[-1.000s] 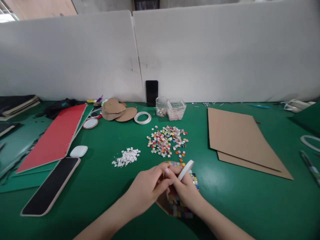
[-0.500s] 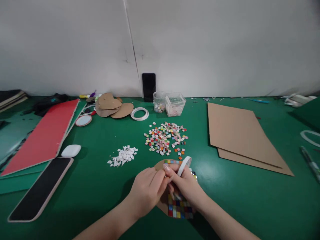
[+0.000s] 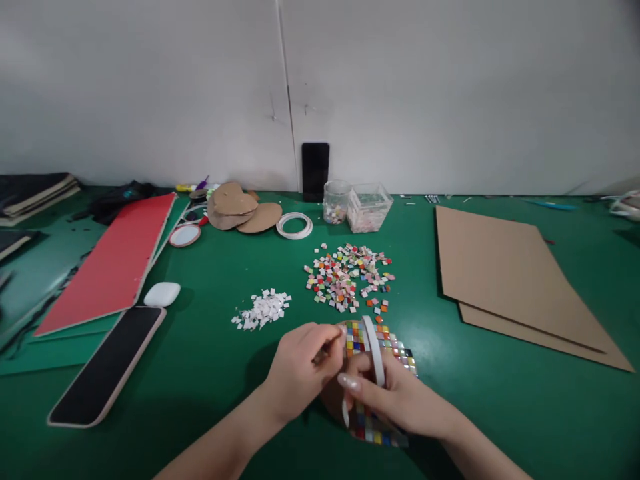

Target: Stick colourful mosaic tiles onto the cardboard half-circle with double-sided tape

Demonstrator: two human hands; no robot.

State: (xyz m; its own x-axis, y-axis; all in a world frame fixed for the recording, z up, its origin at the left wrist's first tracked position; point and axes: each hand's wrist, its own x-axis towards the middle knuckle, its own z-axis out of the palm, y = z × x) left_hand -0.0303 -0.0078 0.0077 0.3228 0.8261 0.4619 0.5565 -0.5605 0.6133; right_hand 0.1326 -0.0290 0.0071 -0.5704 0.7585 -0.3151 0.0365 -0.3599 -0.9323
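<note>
A round cardboard piece (image 3: 332, 404), partly covered with rows of small coloured square tiles (image 3: 390, 340), lies under both hands. My right hand (image 3: 403, 397) is closed around a narrow white roll of tape (image 3: 373, 347), held on edge above the tiles. My left hand (image 3: 303, 363) is in a pinch over the cardboard's left side, with thumb and forefinger together; whatever lies between the fingertips is too small to name. Beyond the hands sits a pile of loose coloured tiles (image 3: 340, 277). Left of it is a heap of small white paper squares (image 3: 265, 308).
Two clear containers (image 3: 369, 207) and an upright phone (image 3: 315, 170) stand at the back. Cardboard sheets (image 3: 505, 267) lie right. On the left are a red board (image 3: 115, 253), another phone (image 3: 107, 367), a white case (image 3: 163, 293), cardboard cut-outs (image 3: 260, 218) and another tape roll (image 3: 294, 227).
My hands have moved apart from each other, uncovering more of the tiled rows. The right hand has lowered with the tape roll. The whole view has shifted, so the table's things appear further right.
</note>
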